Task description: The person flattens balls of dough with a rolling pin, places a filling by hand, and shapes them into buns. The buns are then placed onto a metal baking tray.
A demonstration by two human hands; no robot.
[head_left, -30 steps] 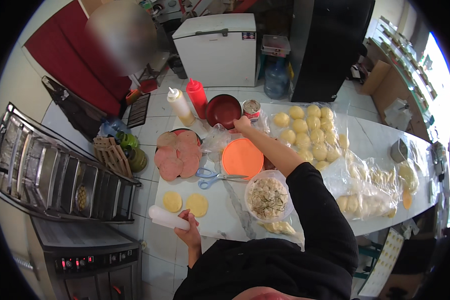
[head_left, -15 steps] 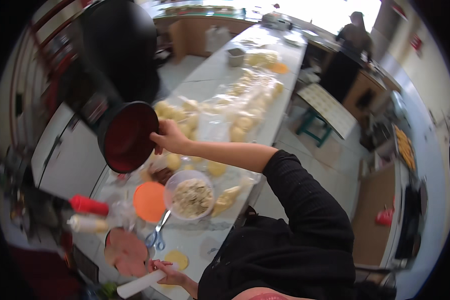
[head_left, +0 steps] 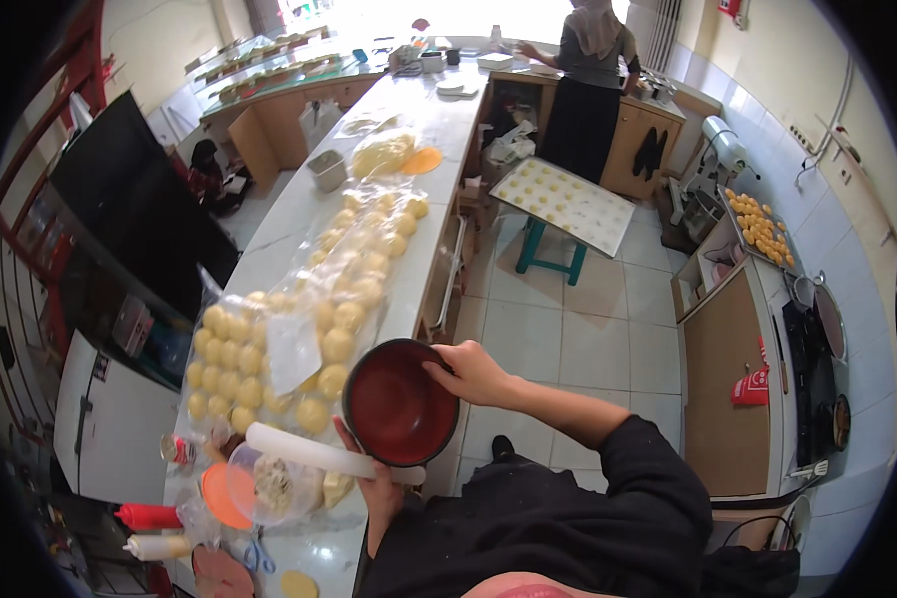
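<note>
My right hand [head_left: 471, 375] grips the rim of a round, deep bowl [head_left: 399, 404], dark outside and dull red inside, tilted so its inside shows and nothing is seen in it. A white rolling pin [head_left: 304, 448] is in my left hand [head_left: 381, 495], its far end passing over a clear tub [head_left: 244, 483] of pale crumbly filling. The left fingers come up against the bowl's near-left side. Beyond, many dough balls [head_left: 231, 359] lie under clear plastic on the long counter [head_left: 269, 239]. A flat yellow dough disc [head_left: 298, 584] lies at the near edge.
Beside the tub are an orange lid [head_left: 224, 496], blue-handled scissors [head_left: 258, 554] and red and white squeeze bottles [head_left: 149, 517]. A tray of dough pieces [head_left: 568, 206] rests on a green stool to the right. Another person [head_left: 588, 90] stands at the far counter.
The bowl in my right hand has come from over the counter's left to its near edge. My left hand has raised the rolling pin toward it. The view has turned rightward.
</note>
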